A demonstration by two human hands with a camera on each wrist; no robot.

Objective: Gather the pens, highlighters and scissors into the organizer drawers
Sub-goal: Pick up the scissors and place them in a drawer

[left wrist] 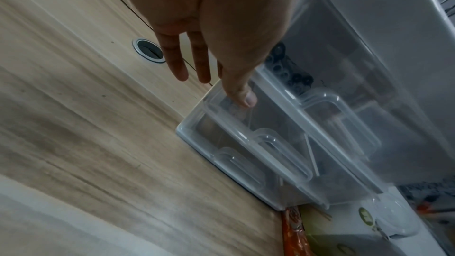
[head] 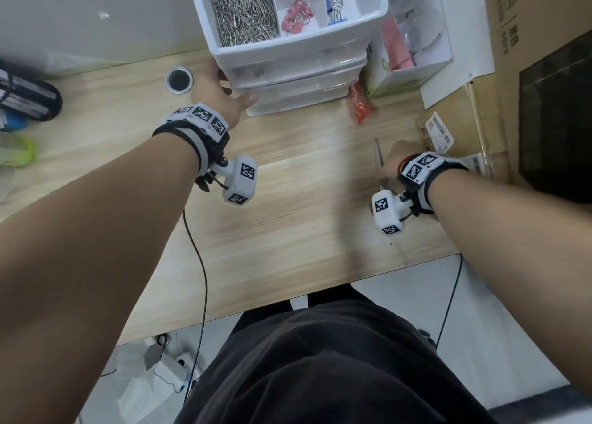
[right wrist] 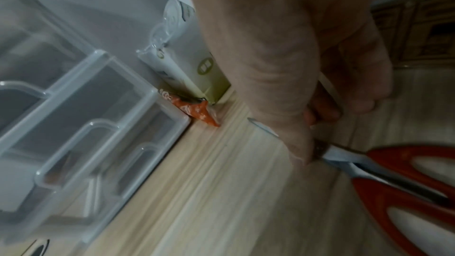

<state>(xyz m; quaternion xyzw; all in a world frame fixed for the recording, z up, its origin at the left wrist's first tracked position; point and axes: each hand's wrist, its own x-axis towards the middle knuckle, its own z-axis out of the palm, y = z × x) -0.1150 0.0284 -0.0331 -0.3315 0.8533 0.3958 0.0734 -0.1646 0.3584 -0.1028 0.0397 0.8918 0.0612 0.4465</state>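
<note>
Red-handled scissors (right wrist: 384,172) flat on the wooden desk (head: 288,199), blades aimed toward the organizer (head: 288,52), handles toward the desk's near edge. Right hand (right wrist: 295,77) down over the blades, thumb and fingertips curled in around the metal close to the pivot: a pinch, though whether lifted clear of the wood yet cannot be told. Left hand (left wrist: 211,32) against the organizer's left front corner, fingers (left wrist: 177,61) straight and slightly spread down its side, thumb tip pressed on the front of a clear drawer (left wrist: 246,143); bracing rather than gripping. Drawers stacked and mostly pushed in, the lower ones standing slightly proud; top tray holding paper clips (head: 243,7) and binder clips. No pens or highlighters loose on the desk. Orange packet (head: 360,103) lying just beside the organizer's right corner.

Probably the scissors step, at pickup. Next move likely calls for a drawer pulled out by its moulded handle with the left, then scissors carried over and laid in lengthwise, blades kept together, clear of the packet
</note>
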